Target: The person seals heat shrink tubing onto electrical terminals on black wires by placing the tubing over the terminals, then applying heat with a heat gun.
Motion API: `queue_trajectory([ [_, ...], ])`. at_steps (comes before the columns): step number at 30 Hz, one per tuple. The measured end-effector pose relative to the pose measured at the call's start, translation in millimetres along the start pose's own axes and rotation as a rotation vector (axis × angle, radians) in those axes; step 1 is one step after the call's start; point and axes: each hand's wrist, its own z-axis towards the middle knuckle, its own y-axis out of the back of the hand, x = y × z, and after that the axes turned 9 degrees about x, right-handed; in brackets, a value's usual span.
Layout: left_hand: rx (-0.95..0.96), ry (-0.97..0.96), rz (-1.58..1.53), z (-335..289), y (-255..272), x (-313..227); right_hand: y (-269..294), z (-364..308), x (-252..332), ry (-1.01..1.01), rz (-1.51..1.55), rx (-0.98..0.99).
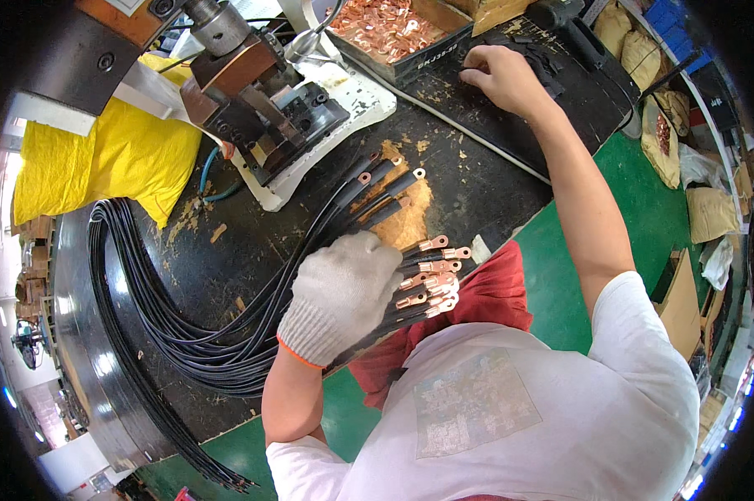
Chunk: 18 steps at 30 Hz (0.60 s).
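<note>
My left hand [344,280], in a white knit glove with an orange cuff edge, is closed around a bundle of black cables [252,321]. Copper cable lugs [431,280] crimped on several cable ends stick out to the right of the glove. Just beyond the hand, other cable ends bear lugs with black sleeves [385,204] around them. My bare right hand [502,79] is at the far right of the table, its fingers curled beside a pile of small black sleeve pieces [544,67]. Whatever its fingertips may hold is hidden.
A press machine [264,117] on a white base stands at the back left, near a yellow sack [110,159]. Loose copper lugs fill a dark bin [410,63] at the back. A pale cord [469,134] crosses the black table [502,196]. Sacks [661,150] stand at the right.
</note>
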Motion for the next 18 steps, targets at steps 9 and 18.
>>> queue_trajectory([
  [9,0.164,0.142,-0.039,8,10,2,23,-126,90,-0.024,0.732,0.083],
  [18,0.178,0.247,-0.174,12,13,-4,-2,-171,88,0.084,0.709,0.141],
])
